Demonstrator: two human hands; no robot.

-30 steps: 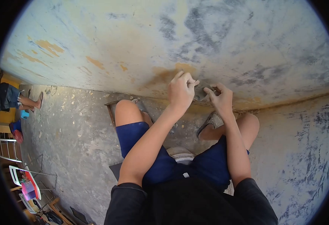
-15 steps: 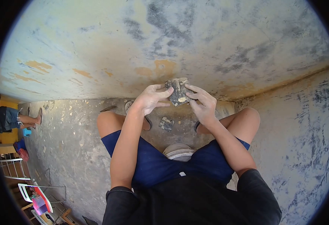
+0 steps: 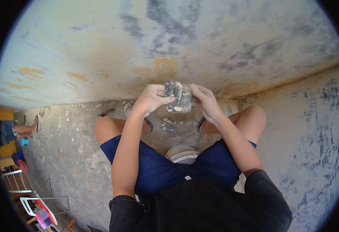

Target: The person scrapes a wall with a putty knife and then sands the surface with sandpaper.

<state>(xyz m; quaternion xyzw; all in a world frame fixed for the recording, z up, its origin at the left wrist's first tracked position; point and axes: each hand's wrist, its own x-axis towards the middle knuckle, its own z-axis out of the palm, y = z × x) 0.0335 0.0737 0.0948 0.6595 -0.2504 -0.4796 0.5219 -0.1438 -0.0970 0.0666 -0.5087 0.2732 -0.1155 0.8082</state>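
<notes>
A dark, creased piece of sandpaper (image 3: pixel 180 101), caked with pale and yellowish dust, is held up in front of the wall. My left hand (image 3: pixel 151 100) pinches its left edge, thumb on the near face and fingers behind. At the right edge, my right hand (image 3: pixel 206 101) has its fingertips closed on the sheet, slightly blurred. Both hands are whitened with dust. Below them on the floor lies another dark, dust-smeared piece (image 3: pixel 168 125), which looks similar.
A patchy plastered wall (image 3: pixel 100 50) rises ahead and meets a right-hand wall (image 3: pixel 300 135). Between my legs is a pale round bucket (image 3: pixel 181 152). Flakes litter the concrete floor (image 3: pixel 69 150). At left are another person's legs (image 3: pixel 24 128), a blue stool (image 3: pixel 24 142) and chairs (image 3: pixel 28 205).
The sandpaper has turned and now shows a wider, lighter face. My left hand has shifted its hold along the left edge, and my right hand's fingers have moved along the right side.
</notes>
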